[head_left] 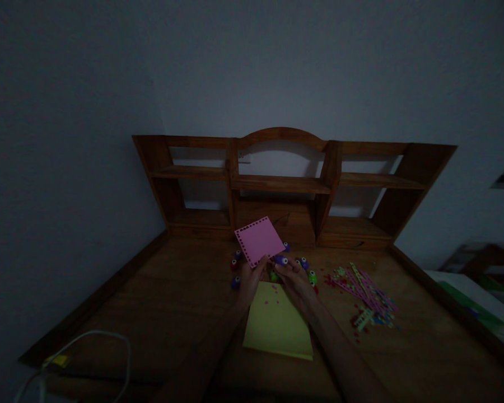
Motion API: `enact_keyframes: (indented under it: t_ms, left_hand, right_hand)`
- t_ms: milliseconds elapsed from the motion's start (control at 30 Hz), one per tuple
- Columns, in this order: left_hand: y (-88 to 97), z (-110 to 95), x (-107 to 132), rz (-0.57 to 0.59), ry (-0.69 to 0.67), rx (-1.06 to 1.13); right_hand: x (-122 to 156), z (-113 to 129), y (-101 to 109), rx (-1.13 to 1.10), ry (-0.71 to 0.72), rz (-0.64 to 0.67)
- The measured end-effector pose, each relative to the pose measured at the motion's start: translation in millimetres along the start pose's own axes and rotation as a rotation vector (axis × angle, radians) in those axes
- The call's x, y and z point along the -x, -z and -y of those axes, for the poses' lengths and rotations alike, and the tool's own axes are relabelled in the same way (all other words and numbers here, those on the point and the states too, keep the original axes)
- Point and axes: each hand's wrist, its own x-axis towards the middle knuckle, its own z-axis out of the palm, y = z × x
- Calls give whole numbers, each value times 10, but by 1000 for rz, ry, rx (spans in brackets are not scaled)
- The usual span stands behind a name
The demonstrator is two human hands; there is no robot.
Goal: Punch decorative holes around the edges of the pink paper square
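My left hand pinches the lower corner of a pink paper square with small holes punched along its edges, holding it up over the desk. Right beside it, my right hand grips a small purple paper punch at the pink sheet's lower right edge. Under both hands lies a yellow sheet with a few tiny pink bits on it. Several small coloured punches sit on the desk around my hands, some blue ones to the left.
The wooden desk has a raised rim and a shelf unit at the back. A pile of coloured paper strips and scraps lies to the right. A white cable loops at the front left. The room is dim.
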Motion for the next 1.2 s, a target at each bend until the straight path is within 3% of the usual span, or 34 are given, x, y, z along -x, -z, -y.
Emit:
enact_keyframes:
  t_ms: [267, 433, 800, 1200]
  left_hand:
    - [21, -14, -12, 20, -31, -69]
    - [63, 41, -64, -14, -89, -138]
    - [58, 13, -59, -12, -112, -194]
    - [114, 80, -103, -16, -133, -224]
  right_hand:
    - [-33, -10, 32, 193, 36, -81]
    - [-22, -25, 10, 189, 77, -105]
    - [-64, -118, 64, 189, -22, -110]
    - [-17, -81, -13, 130, -65, -101]
